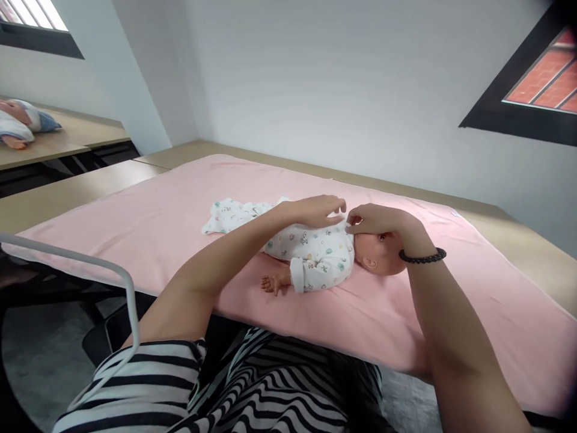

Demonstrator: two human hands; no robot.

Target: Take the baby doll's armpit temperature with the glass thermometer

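Observation:
A baby doll point(381, 252) lies on its back on a pink cloth point(180, 204), its head to the right. It wears a white patterned garment point(322, 246), whose lower part spreads out flat to the left. My left hand point(319, 210) rests over the doll's chest with the fingers bent and apart, and nothing shows in it. At the neckline, my right hand point(372, 219) has its fingers pinched together at the garment's collar, partly covering the doll's face. One doll hand pokes out of the near sleeve.
A second doll point(22, 123) lies on another wooden table point(76, 129) at the far left. A grey metal bar point(90, 258) curves in at the near left. Behind the pink cloth stands a pale wall point(315, 90).

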